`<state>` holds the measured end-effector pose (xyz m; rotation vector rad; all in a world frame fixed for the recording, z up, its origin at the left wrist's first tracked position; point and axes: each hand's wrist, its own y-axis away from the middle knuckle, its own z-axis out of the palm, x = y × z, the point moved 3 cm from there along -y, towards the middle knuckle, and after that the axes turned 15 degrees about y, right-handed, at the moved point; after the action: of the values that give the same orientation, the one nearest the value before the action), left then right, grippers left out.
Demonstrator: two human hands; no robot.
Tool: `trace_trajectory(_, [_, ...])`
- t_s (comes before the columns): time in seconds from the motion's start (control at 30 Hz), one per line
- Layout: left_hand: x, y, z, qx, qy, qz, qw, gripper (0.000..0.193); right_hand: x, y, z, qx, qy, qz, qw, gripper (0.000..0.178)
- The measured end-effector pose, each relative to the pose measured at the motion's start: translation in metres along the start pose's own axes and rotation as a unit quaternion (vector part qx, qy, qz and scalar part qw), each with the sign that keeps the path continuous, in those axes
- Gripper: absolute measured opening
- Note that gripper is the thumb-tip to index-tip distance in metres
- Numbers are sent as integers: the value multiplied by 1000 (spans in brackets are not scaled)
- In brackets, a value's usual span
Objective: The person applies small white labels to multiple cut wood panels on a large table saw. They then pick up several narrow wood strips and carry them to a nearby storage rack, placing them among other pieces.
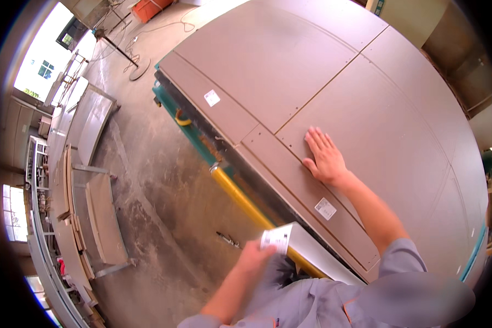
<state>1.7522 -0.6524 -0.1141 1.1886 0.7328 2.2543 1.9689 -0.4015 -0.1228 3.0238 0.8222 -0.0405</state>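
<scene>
My left hand [255, 256] pinches a white printed label [277, 238] near the table's front edge, just ahead of my body. Out to the right, my right hand [327, 158] lies flat with its fingers stretched on a large grey-brown panel [399, 120]. Beside its wrist, a narrow strip panel [300, 191] carries a stuck-on white label [326, 209]. Another white label [211, 98] sits on the strip farther off. Behind the held label shows a smooth white surface [311, 246]; what it belongs to I cannot make out.
Along the table's near side run a yellow bar [240, 197] and a green frame [191, 131]. A small dark tool [228, 239] lies on the concrete floor [164, 186]. Stacked boards [105, 218] stand at the left. Cables and a stand [117, 50] are at the far left.
</scene>
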Motion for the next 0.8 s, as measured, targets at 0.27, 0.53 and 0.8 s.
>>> trace_trajectory(0.27, [30, 2, 40, 11, 43, 108, 993, 28, 11, 63, -15, -29, -34, 16, 999, 59])
trace_trajectory(0.53, [-13, 16, 117, -75, 11, 127, 989, 30, -26, 221, -139, 268, -245, 0, 932, 36])
trace_trajectory(0.8, [-100, 50, 216, -187, -162, 98, 964, 35, -12, 394, -141, 345, -209, 107, 909, 21])
